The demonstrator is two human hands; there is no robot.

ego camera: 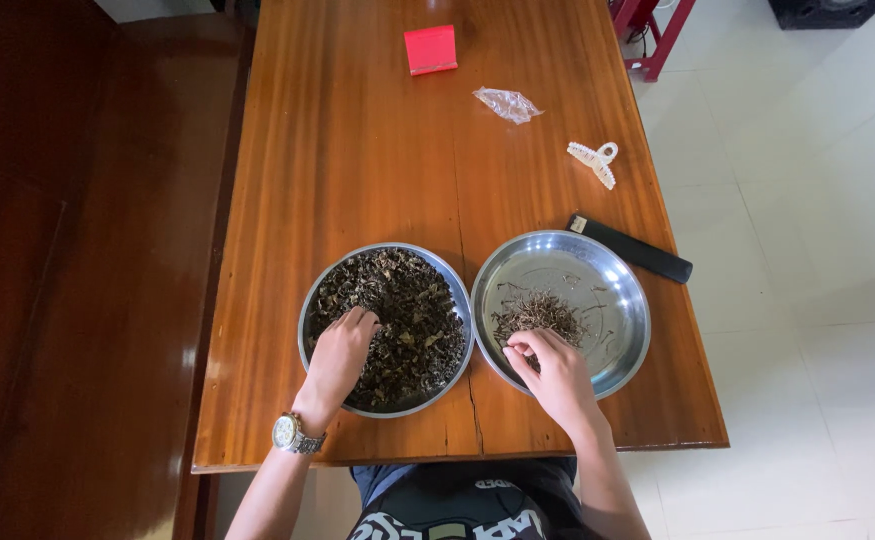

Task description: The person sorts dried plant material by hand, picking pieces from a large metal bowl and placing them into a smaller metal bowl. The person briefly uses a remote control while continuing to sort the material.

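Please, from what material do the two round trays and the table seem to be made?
Both round trays look like polished metal, probably steel: silver-grey rims and bright reflections. The table seems varnished wood: reddish-brown grain lines, a glossy sheen, and a crack at the near edge.

Near the top centre, a flat red box [430, 49]; right of it, a crumpled clear plastic wrapper [506, 103].
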